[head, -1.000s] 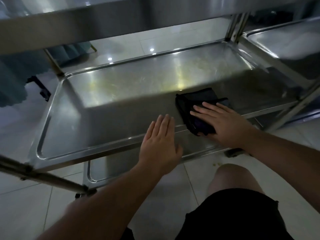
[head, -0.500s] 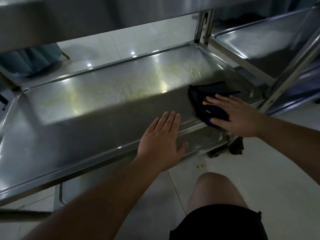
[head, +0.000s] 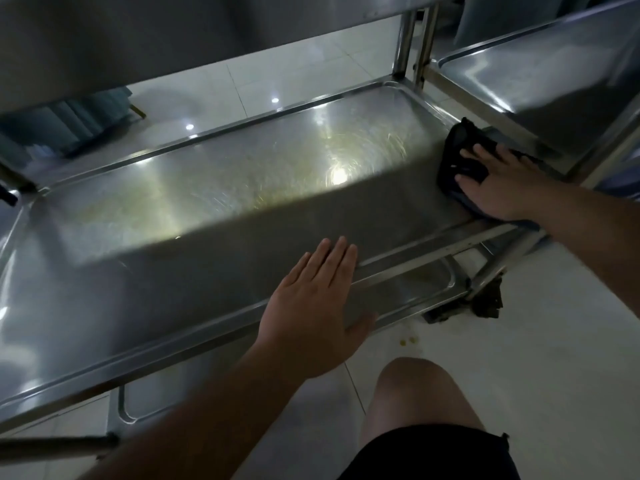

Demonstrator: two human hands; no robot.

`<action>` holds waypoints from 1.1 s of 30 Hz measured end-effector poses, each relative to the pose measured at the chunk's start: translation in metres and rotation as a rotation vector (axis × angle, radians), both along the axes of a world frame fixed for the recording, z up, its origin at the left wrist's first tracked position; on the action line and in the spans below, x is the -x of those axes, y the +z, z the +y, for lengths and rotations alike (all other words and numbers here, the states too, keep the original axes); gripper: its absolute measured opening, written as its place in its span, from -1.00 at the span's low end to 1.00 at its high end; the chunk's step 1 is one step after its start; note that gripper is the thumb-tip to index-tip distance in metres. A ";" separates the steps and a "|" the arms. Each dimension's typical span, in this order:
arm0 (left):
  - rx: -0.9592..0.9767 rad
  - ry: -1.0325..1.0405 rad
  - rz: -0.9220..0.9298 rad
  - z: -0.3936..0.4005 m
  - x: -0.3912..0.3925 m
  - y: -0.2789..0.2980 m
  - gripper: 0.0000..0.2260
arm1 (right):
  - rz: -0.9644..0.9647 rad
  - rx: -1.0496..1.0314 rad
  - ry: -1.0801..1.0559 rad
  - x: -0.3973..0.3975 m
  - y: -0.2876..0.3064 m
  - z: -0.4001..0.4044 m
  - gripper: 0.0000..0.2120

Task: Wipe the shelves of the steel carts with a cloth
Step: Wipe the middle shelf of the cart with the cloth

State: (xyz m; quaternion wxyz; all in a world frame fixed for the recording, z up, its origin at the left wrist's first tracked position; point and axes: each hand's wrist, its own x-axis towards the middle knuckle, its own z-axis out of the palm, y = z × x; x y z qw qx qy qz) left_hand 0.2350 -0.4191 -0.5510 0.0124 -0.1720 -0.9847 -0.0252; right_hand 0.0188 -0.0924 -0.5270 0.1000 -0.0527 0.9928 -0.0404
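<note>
Rightward goes the cloth under the right hand, fingers spread flat; left hand, fingers together, braces the shelf. Lower shelf looks unwiped.

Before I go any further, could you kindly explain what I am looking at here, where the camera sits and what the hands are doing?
There is no machine here: a person works with bare hands, and the single picture comes from a camera worn on their head, looking forward and down. You see a steel cart's middle shelf, with another cart to its right. The right hand presses a dark cloth flat against the shelf's right end. The left hand rests open on the front rim, holding nothing. Below are the person's knee and the tiled floor.
</note>
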 end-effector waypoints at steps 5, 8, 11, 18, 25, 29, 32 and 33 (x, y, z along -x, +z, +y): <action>-0.007 0.024 0.034 0.000 0.002 -0.002 -0.18 | 0.070 0.062 0.010 0.031 0.000 -0.018 -0.33; 0.011 0.032 0.022 -0.002 0.002 -0.002 -0.18 | 0.060 0.064 0.039 0.030 0.004 -0.034 -0.35; 0.023 0.031 0.011 -0.003 0.000 -0.002 -0.18 | -0.003 0.137 0.247 -0.001 -0.001 -0.036 -0.37; 0.022 0.019 0.044 0.000 0.002 -0.001 -0.19 | 0.083 0.109 0.174 0.013 0.003 -0.020 -0.40; -0.001 0.025 0.030 0.001 0.003 -0.003 -0.17 | 0.049 0.167 -0.071 0.013 -0.001 -0.133 -0.26; -0.013 0.022 0.033 0.002 0.004 -0.002 -0.16 | 0.080 0.111 0.074 -0.035 -0.011 -0.201 -0.24; -0.004 0.022 0.043 0.004 0.005 -0.001 -0.17 | 0.123 0.098 0.135 -0.031 -0.007 -0.189 -0.21; -0.011 0.017 0.039 0.004 0.005 -0.001 -0.18 | 0.139 0.088 0.127 -0.023 -0.004 -0.176 -0.21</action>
